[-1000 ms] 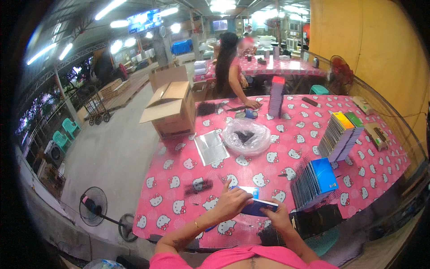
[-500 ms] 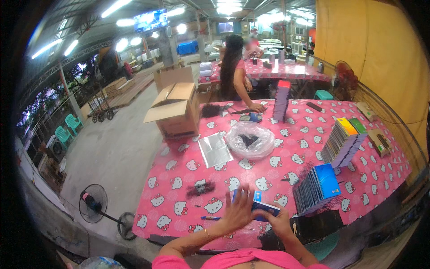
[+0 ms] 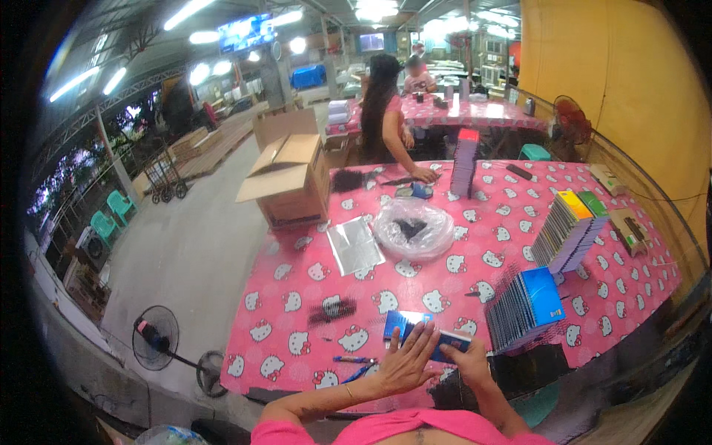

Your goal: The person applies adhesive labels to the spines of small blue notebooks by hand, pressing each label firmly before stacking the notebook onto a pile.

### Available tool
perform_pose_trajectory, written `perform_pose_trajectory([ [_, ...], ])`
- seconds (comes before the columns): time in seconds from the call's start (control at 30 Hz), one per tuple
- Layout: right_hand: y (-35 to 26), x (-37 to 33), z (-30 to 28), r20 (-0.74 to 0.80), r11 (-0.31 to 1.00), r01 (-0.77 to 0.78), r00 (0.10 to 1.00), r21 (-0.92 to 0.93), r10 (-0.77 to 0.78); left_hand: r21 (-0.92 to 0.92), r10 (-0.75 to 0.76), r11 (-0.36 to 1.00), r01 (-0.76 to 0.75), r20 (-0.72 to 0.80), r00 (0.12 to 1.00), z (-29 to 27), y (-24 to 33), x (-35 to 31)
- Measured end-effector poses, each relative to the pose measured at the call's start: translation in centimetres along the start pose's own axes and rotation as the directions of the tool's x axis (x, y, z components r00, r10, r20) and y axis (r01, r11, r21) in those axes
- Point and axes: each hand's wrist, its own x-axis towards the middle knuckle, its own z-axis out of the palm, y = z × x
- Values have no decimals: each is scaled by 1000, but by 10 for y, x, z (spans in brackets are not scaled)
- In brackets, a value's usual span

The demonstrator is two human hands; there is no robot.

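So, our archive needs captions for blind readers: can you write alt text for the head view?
A person's left hand lies flat, fingers spread, on a blue packet that the right hand grips from the side, on a pink patterned tablecloth. Nearby are stacked blue packets, a clear plastic bag and an open cardboard box.

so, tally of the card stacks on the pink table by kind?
Leaning row of cards with blue front: 1
Leaning row of cards with yellow and green fronts: 1
Upright tower of cards with red top: 1
Blue flat packet under both hands: 1
Total: 4
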Motion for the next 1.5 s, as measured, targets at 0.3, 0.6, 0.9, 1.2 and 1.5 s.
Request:
perform_pose_trajectory([
  [0.3, 2, 5, -14, 115, 995, 62, 992, -81, -52, -109, 36, 994, -27, 78, 996, -47, -19, 42],
  [0.6, 4, 4, -19, 197, 949, 55, 980, -310, 8, -258, 81, 965, -56, 91, 993, -54, -25, 31],
  [0.9, 106, 25, -53, 299, 950, 191, 947, -246, -113, -235, 95, 970, -60, 143, 985, 17, -38, -16],
  [1.2, 98, 4, -42, 239, 773, 394, 919, -497, -315, -167, 61, 986, -20, 241, 969, 56, -35, -52],
  [1.5, 90, 8, -26, 272, 687, 345, 937, -639, -218, -191, -63, 976, 104, 212, 975, 46, -22, -48],
])
